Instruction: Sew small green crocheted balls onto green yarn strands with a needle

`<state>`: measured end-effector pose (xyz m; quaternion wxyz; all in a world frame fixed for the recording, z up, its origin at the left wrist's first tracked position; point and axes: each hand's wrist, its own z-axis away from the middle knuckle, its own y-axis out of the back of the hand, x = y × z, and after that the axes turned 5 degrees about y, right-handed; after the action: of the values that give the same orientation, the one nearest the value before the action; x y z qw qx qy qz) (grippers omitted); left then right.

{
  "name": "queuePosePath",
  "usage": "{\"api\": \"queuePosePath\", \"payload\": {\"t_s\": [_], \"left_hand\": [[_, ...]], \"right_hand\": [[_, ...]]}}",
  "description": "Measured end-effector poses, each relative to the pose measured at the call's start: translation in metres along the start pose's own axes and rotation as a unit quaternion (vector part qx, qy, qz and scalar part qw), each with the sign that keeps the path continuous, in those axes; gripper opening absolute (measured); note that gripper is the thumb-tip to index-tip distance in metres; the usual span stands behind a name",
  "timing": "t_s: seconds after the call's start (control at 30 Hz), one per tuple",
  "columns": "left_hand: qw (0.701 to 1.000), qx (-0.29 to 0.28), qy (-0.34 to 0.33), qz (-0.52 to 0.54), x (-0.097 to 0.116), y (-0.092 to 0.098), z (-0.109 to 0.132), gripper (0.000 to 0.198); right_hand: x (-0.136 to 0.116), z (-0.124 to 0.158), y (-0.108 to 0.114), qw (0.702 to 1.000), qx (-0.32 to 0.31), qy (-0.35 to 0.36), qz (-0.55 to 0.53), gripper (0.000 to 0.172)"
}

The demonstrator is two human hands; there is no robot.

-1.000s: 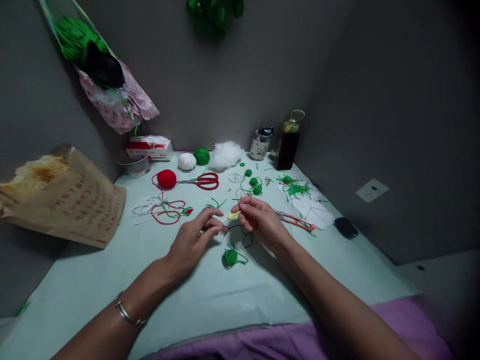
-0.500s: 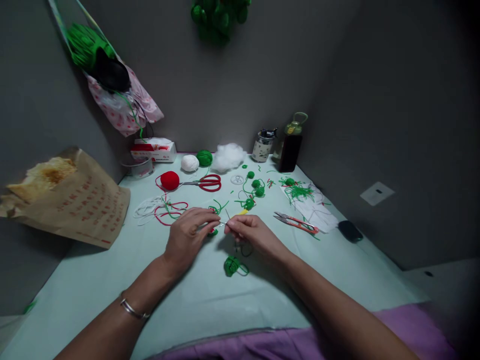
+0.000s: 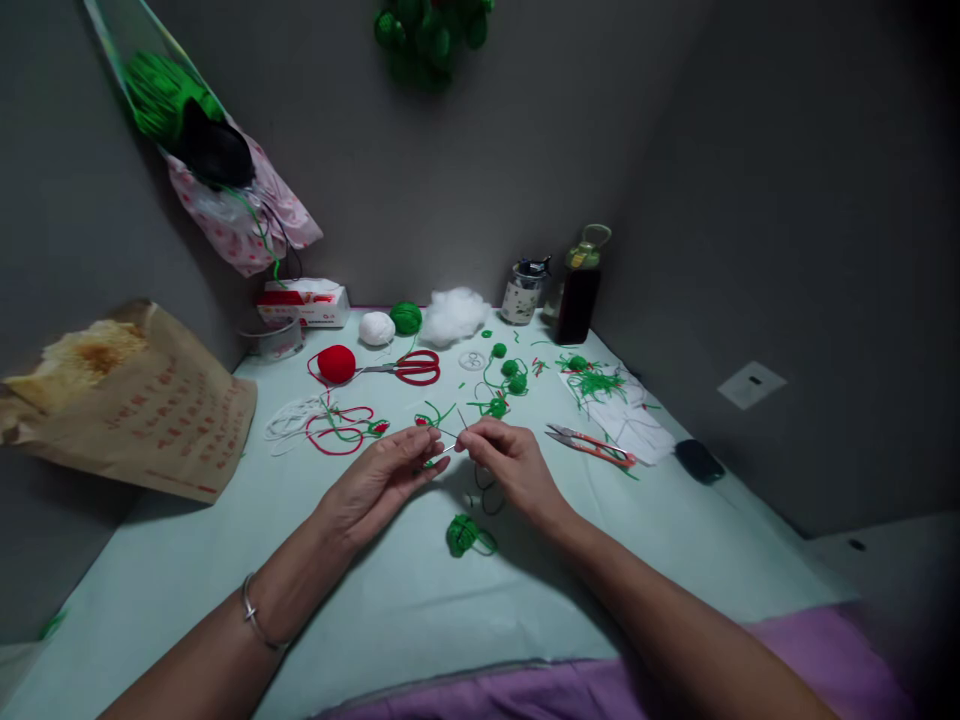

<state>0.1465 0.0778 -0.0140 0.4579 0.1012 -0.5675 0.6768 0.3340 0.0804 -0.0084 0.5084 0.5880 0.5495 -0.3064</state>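
Observation:
My left hand (image 3: 379, 478) and my right hand (image 3: 504, 462) meet over the middle of the pale green table (image 3: 375, 610). The right hand's fingers are pinched on a thin crochet hook (image 3: 448, 448) whose metal tip points toward the left hand. The left hand's fingers are pinched around a small green-and-red yarn piece (image 3: 427, 458). A dark strand of yarn (image 3: 486, 490) loops down from the hands to a small green yarn ball (image 3: 460, 534) lying just in front of them.
Red scissors (image 3: 409, 367), a red yarn ball (image 3: 336, 364), white and green balls, white stuffing (image 3: 452, 312), a jar and a dark bottle (image 3: 579, 292) stand at the back. Thread snips (image 3: 592, 445) and green scraps lie right. A brown paper bag (image 3: 142, 405) sits left.
The hands drew closer together; the hook's yellow handle, visible earlier, is now hidden inside my right hand. The hook tip has stayed at the left hand's fingers.

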Motion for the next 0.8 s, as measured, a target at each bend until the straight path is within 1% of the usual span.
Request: {"api": "queuePosePath", "payload": {"t_s": [0.07, 0.13, 0.2, 0.23, 0.3, 0.33, 0.37, 0.4, 0.43, 0.5, 0.53, 0.57, 0.6, 0.63, 0.67, 0.73, 0.8], "left_hand": [[1.000, 0.000, -0.003, 0.013, 0.001, -0.002, 0.002, 0.025], [1.000, 0.002, -0.013, 0.026, 0.001, -0.004, 0.003, 0.024], [0.999, 0.012, -0.031, 0.029, 0.000, -0.006, 0.003, 0.023], [0.999, 0.020, -0.041, 0.019, -0.001, -0.006, 0.002, 0.023], [0.996, 0.043, -0.068, -0.049, -0.004, -0.006, 0.001, 0.021], [0.988, 0.054, -0.090, -0.112, -0.006, -0.005, 0.000, 0.019], [0.973, 0.063, -0.124, -0.187, -0.007, -0.003, -0.001, 0.016], [0.947, 0.067, -0.169, -0.265, -0.009, -0.002, -0.002, 0.013], [0.913, 0.066, -0.220, -0.337, -0.010, 0.000, -0.002, 0.011], [0.836, 0.053, -0.314, -0.447, -0.011, 0.002, -0.003, 0.011], [0.801, 0.050, -0.348, -0.484, -0.011, 0.003, -0.003, 0.012], [0.773, 0.048, -0.369, -0.513, -0.011, 0.004, -0.003, 0.012], [0.754, 0.051, -0.380, -0.533, -0.011, 0.005, -0.003, 0.010], [0.745, 0.057, -0.383, -0.542, -0.010, 0.005, -0.003, 0.009], [0.746, 0.065, -0.381, -0.542, -0.009, 0.005, -0.003, 0.006], [0.764, 0.079, -0.365, -0.526, -0.008, 0.005, -0.002, 0.005], [0.783, 0.092, -0.348, -0.508, -0.008, 0.003, -0.001, 0.007]], "right_hand": [[0.000, 0.002, -0.002, 0.998, 0.002, 0.046, 0.040, 0.024], [0.002, 0.005, -0.005, 0.990, -0.002, 0.109, 0.088, 0.023], [0.006, 0.009, -0.009, 0.970, -0.016, 0.195, 0.147, 0.021], [0.007, 0.011, -0.011, 0.953, -0.028, 0.241, 0.180, 0.020], [0.009, 0.014, -0.016, 0.915, -0.056, 0.320, 0.240, 0.022], [0.008, 0.016, -0.017, 0.899, -0.067, 0.345, 0.260, 0.023], [0.007, 0.016, -0.018, 0.892, -0.071, 0.357, 0.268, 0.023], [0.005, 0.016, -0.017, 0.895, -0.069, 0.354, 0.263, 0.023], [0.003, 0.016, -0.016, 0.908, -0.063, 0.334, 0.246, 0.023], [-0.004, 0.014, -0.010, 0.948, -0.043, 0.251, 0.192, 0.022], [-0.007, 0.012, -0.007, 0.965, -0.034, 0.202, 0.163, 0.023], [-0.009, 0.011, -0.004, 0.978, -0.026, 0.156, 0.137, 0.023], [-0.011, 0.010, -0.002, 0.986, -0.022, 0.119, 0.115, 0.024], [-0.012, 0.008, 0.000, 0.991, -0.018, 0.091, 0.096, 0.025], [-0.013, 0.008, 0.000, 0.994, -0.017, 0.071, 0.081, 0.026], [-0.012, 0.006, 0.000, 0.997, -0.019, 0.040, 0.056, 0.026], [-0.011, 0.005, -0.001, 0.999, -0.021, 0.016, 0.034, 0.026]]}}
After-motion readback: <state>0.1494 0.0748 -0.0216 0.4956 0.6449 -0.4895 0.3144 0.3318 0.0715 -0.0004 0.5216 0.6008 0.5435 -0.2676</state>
